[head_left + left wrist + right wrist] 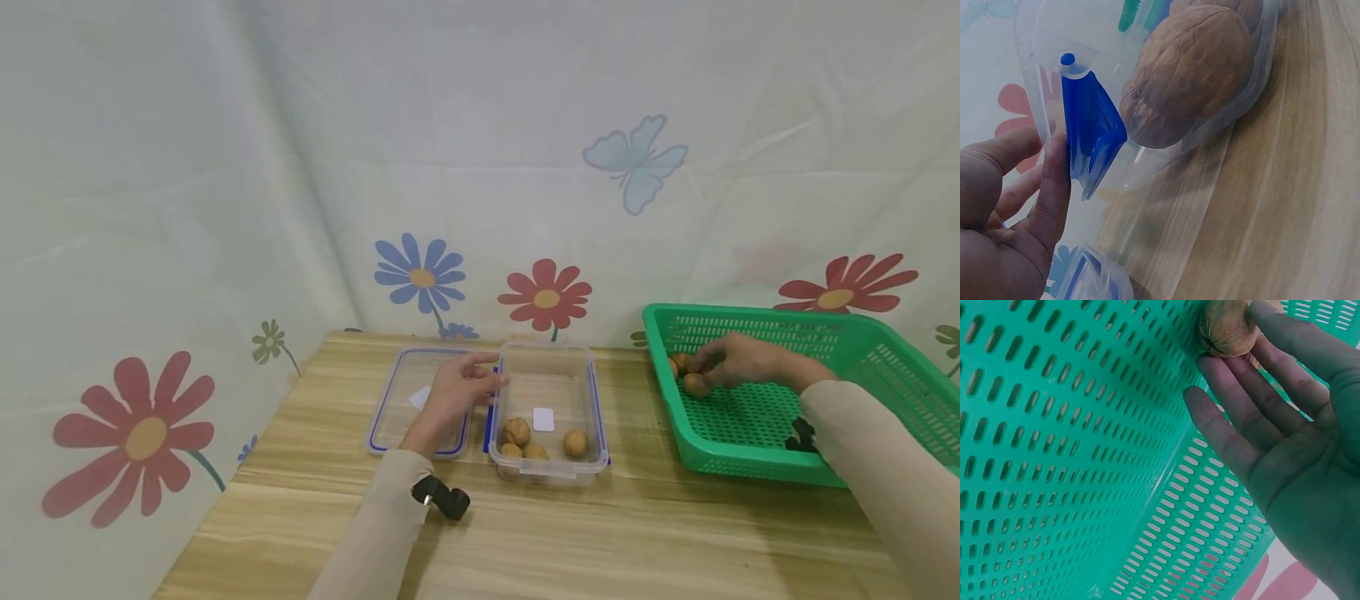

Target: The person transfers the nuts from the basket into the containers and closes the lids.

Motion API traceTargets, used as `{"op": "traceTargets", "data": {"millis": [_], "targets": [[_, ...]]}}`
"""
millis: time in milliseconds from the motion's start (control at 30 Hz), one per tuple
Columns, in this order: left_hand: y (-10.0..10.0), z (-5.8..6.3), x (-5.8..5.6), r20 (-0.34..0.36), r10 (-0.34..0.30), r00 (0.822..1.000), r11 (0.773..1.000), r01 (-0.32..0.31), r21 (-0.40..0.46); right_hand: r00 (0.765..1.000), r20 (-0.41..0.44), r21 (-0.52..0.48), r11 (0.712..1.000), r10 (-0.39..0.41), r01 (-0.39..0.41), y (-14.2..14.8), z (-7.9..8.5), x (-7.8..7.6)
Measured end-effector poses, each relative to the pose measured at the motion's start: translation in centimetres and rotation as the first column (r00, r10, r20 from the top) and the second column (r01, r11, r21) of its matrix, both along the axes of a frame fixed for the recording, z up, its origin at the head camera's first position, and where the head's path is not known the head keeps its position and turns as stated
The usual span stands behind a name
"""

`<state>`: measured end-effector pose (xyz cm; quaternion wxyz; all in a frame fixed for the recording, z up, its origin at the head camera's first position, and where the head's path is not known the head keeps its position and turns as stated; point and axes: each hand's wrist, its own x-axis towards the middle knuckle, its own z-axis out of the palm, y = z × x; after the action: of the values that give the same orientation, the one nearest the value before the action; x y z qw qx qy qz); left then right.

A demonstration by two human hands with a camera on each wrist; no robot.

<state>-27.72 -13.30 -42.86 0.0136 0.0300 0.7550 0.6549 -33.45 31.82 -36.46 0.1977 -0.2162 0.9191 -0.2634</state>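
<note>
A clear plastic box (pixel 567 398) with blue side clips holds several walnuts (pixel 517 431) near its front end and a small white packet (pixel 543 419). My left hand (pixel 459 390) touches the box's left side, its fingers fairly straight beside the lowered blue clip (pixel 1088 125). To the right, my right hand (pixel 738 362) reaches into a green basket (pixel 757 462). Its thumb and fingertips pinch a walnut (pixel 1225 328) by the basket's left wall. Other walnuts (pixel 681 362) lie close to those fingers, partly hidden by the hand.
Left of the box, a clear lid (pixel 401 442) with a blue seal lies on the wooden table (pixel 570 533), partly under my left hand. A flower-printed cloth (pixel 480 167) hangs behind the table and along its left. The basket's raised rim surrounds my right hand.
</note>
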Motion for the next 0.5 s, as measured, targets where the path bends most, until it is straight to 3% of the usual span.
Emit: {"op": "traceTargets", "data": {"millis": [267,500], "targets": [[-0.06,0.13,-0.01,0.004,-0.001,1.0,1.0,0.001,-0.009,0.999,-0.028,0.007,0.999,0.041,-0.041,-0.01,-0.04,-0.16],[-0.03,0.01,-0.13,0.0,0.007,1.0,1.0,-0.007,-0.03,0.998,-0.063,0.044,0.999,0.03,-0.027,-0.07,0.11,-0.17]]}}
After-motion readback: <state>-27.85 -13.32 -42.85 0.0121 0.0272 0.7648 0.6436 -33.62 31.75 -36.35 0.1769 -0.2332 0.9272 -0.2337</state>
